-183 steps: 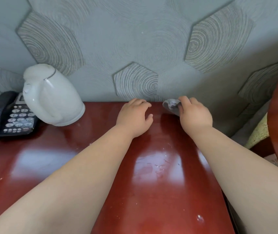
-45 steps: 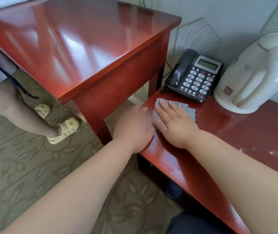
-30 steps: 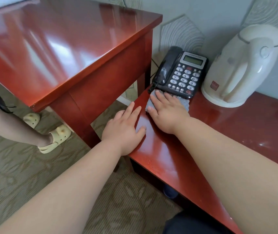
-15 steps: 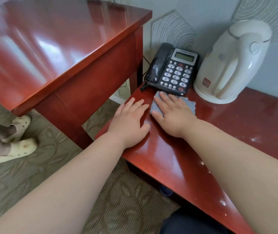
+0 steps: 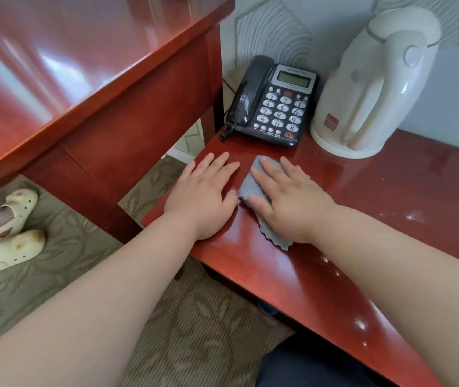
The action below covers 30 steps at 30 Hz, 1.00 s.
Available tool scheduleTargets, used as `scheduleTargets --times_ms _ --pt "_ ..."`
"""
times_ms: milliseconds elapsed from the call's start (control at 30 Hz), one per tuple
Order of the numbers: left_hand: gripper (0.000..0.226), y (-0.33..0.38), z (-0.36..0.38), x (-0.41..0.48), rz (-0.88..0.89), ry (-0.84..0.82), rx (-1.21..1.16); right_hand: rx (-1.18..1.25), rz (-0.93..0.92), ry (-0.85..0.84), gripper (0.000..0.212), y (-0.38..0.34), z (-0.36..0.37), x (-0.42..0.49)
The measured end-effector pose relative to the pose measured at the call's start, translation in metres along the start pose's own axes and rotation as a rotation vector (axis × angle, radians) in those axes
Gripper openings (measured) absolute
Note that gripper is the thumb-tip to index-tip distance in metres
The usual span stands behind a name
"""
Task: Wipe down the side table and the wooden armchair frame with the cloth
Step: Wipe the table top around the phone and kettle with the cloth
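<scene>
The right hand (image 5: 286,199) lies flat on the grey cloth (image 5: 253,185) on the red side table (image 5: 390,196). The left hand (image 5: 203,196) rests flat beside it. A black telephone (image 5: 275,104) and a white kettle (image 5: 370,88) stand behind.

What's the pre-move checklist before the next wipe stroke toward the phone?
1. Cloth under right hand: ok, palm flat on it.
2. Left hand clear of cloth: ok, flat on side table beside it.
3. Gap to telephone: ok, bare table between.
4. Phone cord near table edge: not ok, snag risk.
5. Kettle out of stroke path: ok, off to the right.
6. White specks on the right removed: not ok.
</scene>
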<state>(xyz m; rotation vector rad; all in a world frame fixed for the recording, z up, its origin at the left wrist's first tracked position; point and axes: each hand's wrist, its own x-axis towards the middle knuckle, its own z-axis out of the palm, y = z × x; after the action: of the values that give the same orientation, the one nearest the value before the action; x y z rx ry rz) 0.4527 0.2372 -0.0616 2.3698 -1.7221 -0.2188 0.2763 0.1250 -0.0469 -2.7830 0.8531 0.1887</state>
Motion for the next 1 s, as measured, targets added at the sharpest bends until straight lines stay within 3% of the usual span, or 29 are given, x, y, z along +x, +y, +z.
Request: scheduleTargets --times_ms 133,433,700,900,1000 --pt "0.063 0.001 -0.001 0.000 -0.004 0.004 0.000 -0.035 0.041 0.070 0.076 0.004 0.005 0.013" --pt "0.063 -0.001 0.000 0.002 0.006 -0.021 -0.017 -0.018 -0.232 0.021 0.079 -0.039 0.026 -0.083" --pt "0.064 -0.002 0.000 0.002 0.007 -0.007 -0.007 -0.065 0.072 0.080 0.080 -0.029 0.018 -0.020" --pt "0.062 -0.004 0.004 0.005 0.011 -0.012 -0.006 -0.004 -0.178 0.012 0.086 -0.076 0.034 -0.088" --pt "0.062 -0.005 0.003 0.004 0.012 -0.004 0.003 -0.001 -0.206 0.025 0.081 -0.066 0.036 -0.090"
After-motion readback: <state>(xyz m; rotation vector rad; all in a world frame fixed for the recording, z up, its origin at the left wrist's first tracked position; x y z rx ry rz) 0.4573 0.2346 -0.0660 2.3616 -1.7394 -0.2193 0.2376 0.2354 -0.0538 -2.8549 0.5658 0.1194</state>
